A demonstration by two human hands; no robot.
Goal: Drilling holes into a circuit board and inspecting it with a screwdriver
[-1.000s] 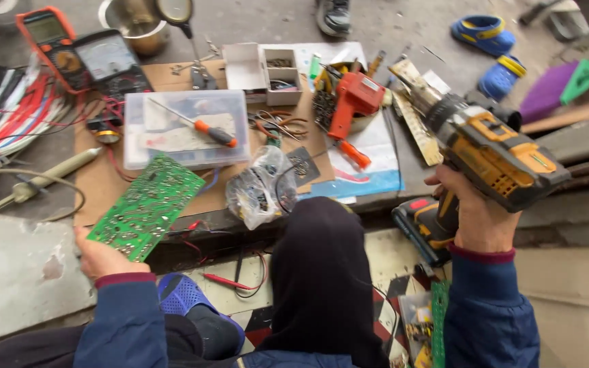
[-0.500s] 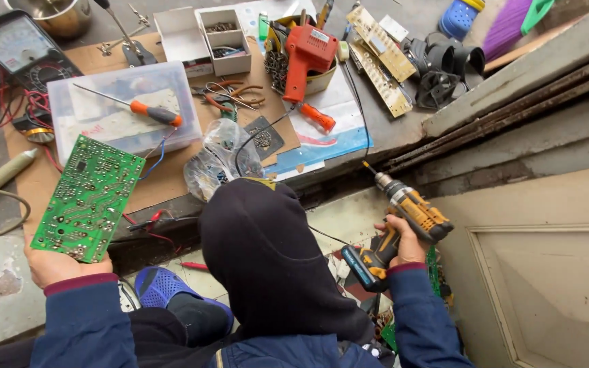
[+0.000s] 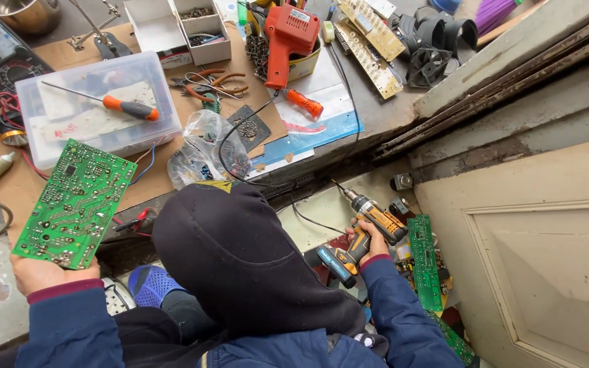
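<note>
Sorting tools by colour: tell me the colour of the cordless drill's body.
Orange and black cordless drill, blue at its base, in the head view.

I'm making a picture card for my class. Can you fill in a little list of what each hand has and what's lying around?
Left hand: holds a green circuit board by its bottom edge
Right hand: grips a yellow drill, down low beside the bench
On the bench: clear plastic box with an orange screwdriver on top, red glue gun, pliers
By the drill: another green circuit board
</note>
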